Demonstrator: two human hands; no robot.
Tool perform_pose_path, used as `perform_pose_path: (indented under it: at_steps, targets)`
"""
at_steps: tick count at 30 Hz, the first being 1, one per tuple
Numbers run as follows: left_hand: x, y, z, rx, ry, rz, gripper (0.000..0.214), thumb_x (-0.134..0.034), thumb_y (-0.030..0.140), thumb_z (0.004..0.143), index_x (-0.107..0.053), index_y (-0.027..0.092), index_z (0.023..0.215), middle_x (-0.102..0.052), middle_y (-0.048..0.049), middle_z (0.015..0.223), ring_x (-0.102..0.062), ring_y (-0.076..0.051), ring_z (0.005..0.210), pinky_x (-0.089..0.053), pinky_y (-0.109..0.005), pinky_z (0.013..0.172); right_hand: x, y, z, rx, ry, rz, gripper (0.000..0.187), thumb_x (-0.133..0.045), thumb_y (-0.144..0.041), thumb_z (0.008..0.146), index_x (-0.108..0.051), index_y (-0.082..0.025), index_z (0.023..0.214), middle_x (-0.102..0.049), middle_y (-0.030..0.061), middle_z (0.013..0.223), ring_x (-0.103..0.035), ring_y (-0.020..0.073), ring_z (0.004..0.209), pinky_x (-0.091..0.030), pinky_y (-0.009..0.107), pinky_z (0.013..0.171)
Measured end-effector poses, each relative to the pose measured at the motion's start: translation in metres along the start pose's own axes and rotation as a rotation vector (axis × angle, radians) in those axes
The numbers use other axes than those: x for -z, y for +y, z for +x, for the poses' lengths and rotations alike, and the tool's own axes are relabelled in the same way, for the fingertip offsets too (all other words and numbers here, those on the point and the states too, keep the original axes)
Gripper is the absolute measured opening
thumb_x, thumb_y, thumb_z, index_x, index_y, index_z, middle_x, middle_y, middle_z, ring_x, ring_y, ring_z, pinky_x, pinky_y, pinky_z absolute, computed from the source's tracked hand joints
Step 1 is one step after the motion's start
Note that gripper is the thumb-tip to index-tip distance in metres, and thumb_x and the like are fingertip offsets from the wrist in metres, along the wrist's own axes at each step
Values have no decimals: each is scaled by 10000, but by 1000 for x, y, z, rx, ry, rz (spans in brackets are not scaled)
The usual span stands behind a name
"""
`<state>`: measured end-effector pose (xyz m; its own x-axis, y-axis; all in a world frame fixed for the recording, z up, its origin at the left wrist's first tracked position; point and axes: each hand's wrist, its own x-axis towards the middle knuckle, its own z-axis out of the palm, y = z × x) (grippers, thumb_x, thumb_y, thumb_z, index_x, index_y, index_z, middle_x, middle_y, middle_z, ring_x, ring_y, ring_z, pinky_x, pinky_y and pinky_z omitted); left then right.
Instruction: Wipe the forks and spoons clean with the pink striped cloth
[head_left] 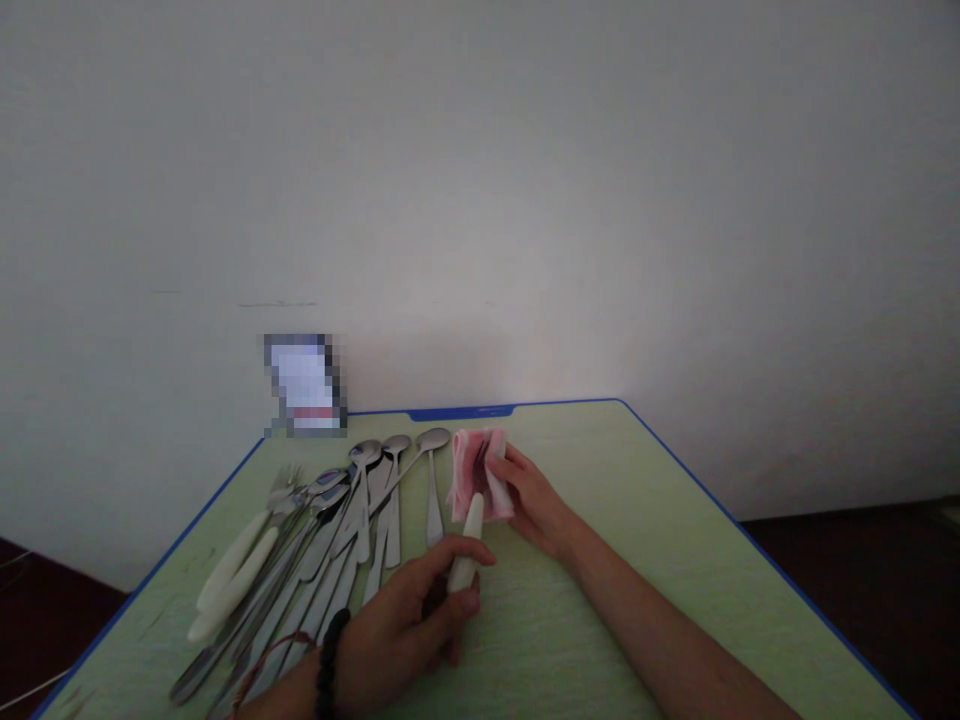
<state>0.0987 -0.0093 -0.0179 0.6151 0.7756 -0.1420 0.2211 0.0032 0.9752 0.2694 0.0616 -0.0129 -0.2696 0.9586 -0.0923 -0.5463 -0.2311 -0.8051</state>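
Observation:
My left hand (409, 620), with a black beaded bracelet at its wrist, is closed round the cream handle of a fork (473, 515). The fork's metal head points away from me and lies against a folded pink-and-white cloth (466, 470). Gripping that cloth from its right side is my right hand (531, 495), its thumb over the fork's head. Both hands are above the table, near its middle. To their left spreads a pile of metal cutlery (364, 510), with spoons and other flat handles overlapping; my left forearm hides part of it.
Cream-handled cutlery, a fork (232, 570) among it, lies at the pile's left side. A blurred-out phone-like screen (304, 385) stands at the table's back left corner. The pale green table (645, 560) has a blue edge and meets a white wall (570, 200) behind.

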Motion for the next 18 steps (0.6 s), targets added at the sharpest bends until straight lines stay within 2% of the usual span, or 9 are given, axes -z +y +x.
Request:
perform_pose_path:
  at_steps: [4, 7, 13, 18]
  targets:
    - [-1, -6, 2, -14, 109, -76, 388, -363, 453, 897, -372, 211, 1199, -505, 41, 653, -425, -59, 434, -368, -157, 399, 2, -4, 0, -48, -33, 171, 283, -497, -405, 752, -620, -164, 837, -669, 32, 748, -593, 176, 695, -458, 302, 652]
    - [-1, -6, 3, -39, 126, -124, 387, -371, 425, 901, -331, 226, 1231, -514, 42, 673, -422, -46, 412, -368, -146, 382, 4, -5, 3, -55, -35, 220, 297, -442, -382, 765, -620, -172, 875, -682, 37, 788, -610, 196, 758, -461, 335, 709]
    - [-1, 0, 3, -47, 145, -187, 348, -474, 331, 850, -397, 278, 1185, -491, 0, 904, -466, -37, 491, -390, -136, 382, 7, 2, 7, -63, 7, 183, 185, -482, -196, 683, -626, -156, 791, -680, 29, 738, -609, 184, 740, -456, 321, 735]
    - [-1, 5, 2, -16, 97, -156, 372, -488, 249, 823, -421, 262, 1188, -491, -25, 982, -499, -51, 564, -404, -136, 412, 4, 0, 2, -34, -55, 93, 175, -556, -184, 669, -625, -168, 829, -663, 7, 734, -583, 149, 683, -451, 279, 676]
